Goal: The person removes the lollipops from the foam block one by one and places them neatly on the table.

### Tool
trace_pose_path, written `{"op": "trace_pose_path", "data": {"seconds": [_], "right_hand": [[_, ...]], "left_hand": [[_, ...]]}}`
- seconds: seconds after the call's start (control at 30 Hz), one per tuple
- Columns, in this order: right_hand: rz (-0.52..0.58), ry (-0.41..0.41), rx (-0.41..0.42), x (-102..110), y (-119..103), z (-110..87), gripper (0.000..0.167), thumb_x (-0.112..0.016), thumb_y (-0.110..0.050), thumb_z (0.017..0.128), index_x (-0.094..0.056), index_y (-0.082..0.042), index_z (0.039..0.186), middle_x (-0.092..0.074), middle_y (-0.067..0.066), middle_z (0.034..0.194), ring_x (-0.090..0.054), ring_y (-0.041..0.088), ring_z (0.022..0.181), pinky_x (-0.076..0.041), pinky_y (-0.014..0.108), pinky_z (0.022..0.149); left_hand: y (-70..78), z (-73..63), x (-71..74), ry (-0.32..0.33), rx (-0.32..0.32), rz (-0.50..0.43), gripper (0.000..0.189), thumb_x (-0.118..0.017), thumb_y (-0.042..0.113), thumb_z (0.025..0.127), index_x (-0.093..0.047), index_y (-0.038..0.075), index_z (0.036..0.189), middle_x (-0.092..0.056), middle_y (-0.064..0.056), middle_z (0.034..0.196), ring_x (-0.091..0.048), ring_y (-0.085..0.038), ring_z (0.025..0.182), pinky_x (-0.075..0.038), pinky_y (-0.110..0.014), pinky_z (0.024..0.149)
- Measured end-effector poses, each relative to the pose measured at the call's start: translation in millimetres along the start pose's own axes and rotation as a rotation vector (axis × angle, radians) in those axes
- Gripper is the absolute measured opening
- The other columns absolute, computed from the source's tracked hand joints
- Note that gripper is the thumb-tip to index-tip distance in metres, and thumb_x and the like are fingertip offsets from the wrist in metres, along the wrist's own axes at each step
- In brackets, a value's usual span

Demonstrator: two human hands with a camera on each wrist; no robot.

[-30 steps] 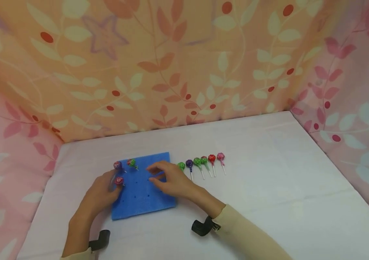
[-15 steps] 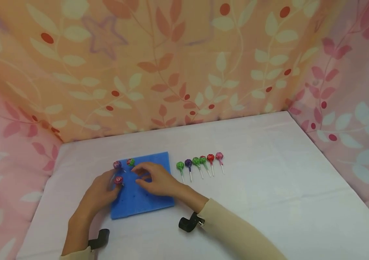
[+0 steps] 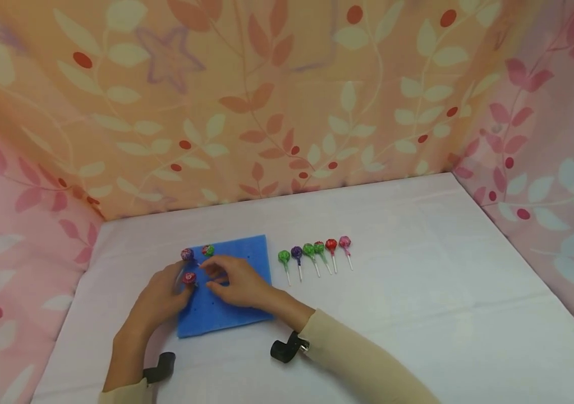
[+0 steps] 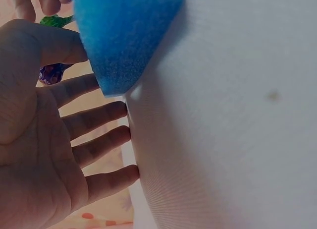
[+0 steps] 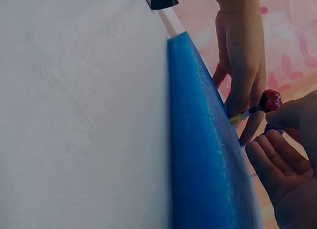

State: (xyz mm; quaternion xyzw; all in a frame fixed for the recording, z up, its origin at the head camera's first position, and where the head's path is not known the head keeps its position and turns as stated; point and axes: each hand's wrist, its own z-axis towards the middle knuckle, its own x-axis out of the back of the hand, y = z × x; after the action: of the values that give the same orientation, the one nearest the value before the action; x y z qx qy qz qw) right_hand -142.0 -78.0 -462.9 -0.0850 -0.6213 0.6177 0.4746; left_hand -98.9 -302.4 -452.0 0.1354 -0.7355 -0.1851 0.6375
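Note:
A blue foam board with small holes lies on the white table. Three lollipops stand in it at the far left: a purple one, a red-and-green one and a red one. My left hand rests along the board's left edge, thumb on top by the red lollipop; in the left wrist view its fingers stretch down to the table. Over the board, my right hand hovers just right of the standing lollipops, fingers loosely bent, holding nothing. The right wrist view shows its palm near the red lollipop.
Several lollipops lie in a row right of the board, among them a green one, a dark purple one, a red one and a pink one. Patterned curtains border the table's back and sides.
My right hand has moved left across the board, from near its right edge to beside the standing lollipops. My left hand stays at the board's left edge.

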Motion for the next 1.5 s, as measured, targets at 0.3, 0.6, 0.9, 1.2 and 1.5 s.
{"op": "trace_pose_path", "data": {"seconds": [0.3,0.6,0.9,1.2,1.5], "right_hand": [[-0.030,0.001,0.023,-9,5,4.0,0.036,-0.070,-0.007,0.100,-0.063,-0.005,0.136,-0.072,0.010,0.130,-0.072,0.011,0.116,-0.055,0.009,0.096],[0.028,0.036,0.020,-13,6,7.2,0.034,-0.070,-0.005,0.100,-0.065,-0.006,0.133,-0.075,0.011,0.122,-0.073,0.008,0.109,-0.057,0.010,0.094],[0.013,0.023,0.026,-17,3,11.1,0.034,-0.072,-0.005,0.099,-0.065,-0.007,0.132,-0.076,0.009,0.119,-0.074,0.009,0.108,-0.056,0.009,0.093],[0.068,0.029,0.014,-20,2,15.2,0.036,-0.072,-0.005,0.099,-0.065,-0.006,0.133,-0.077,0.010,0.117,-0.074,0.005,0.105,-0.058,0.009,0.090],[0.056,0.047,0.034,-26,5,21.5,0.038,-0.072,-0.002,0.098,-0.063,-0.007,0.134,-0.078,0.010,0.114,-0.075,0.007,0.105,-0.057,0.008,0.089]], "left_hand": [[1.4,0.9,0.7,-0.003,-0.001,0.013,0.066,-0.065,0.021,0.098,-0.044,-0.009,0.154,-0.052,-0.035,0.154,-0.048,-0.058,0.143,-0.040,-0.074,0.117],[0.8,2.5,0.5,0.021,-0.030,0.013,0.065,-0.066,0.020,0.098,-0.045,-0.009,0.152,-0.054,-0.035,0.152,-0.049,-0.058,0.141,-0.040,-0.074,0.116],[1.1,0.3,0.0,0.035,-0.022,0.012,0.064,-0.067,0.019,0.097,-0.047,-0.009,0.151,-0.056,-0.035,0.150,-0.051,-0.058,0.140,-0.042,-0.073,0.116],[0.3,-0.6,-1.3,0.052,-0.034,0.015,0.064,-0.069,0.017,0.096,-0.048,-0.008,0.151,-0.057,-0.034,0.149,-0.052,-0.058,0.139,-0.043,-0.073,0.115],[0.2,0.1,0.0,0.037,-0.021,0.017,0.066,-0.070,0.018,0.095,-0.047,-0.008,0.151,-0.056,-0.035,0.150,-0.051,-0.058,0.140,-0.042,-0.073,0.116]]}}
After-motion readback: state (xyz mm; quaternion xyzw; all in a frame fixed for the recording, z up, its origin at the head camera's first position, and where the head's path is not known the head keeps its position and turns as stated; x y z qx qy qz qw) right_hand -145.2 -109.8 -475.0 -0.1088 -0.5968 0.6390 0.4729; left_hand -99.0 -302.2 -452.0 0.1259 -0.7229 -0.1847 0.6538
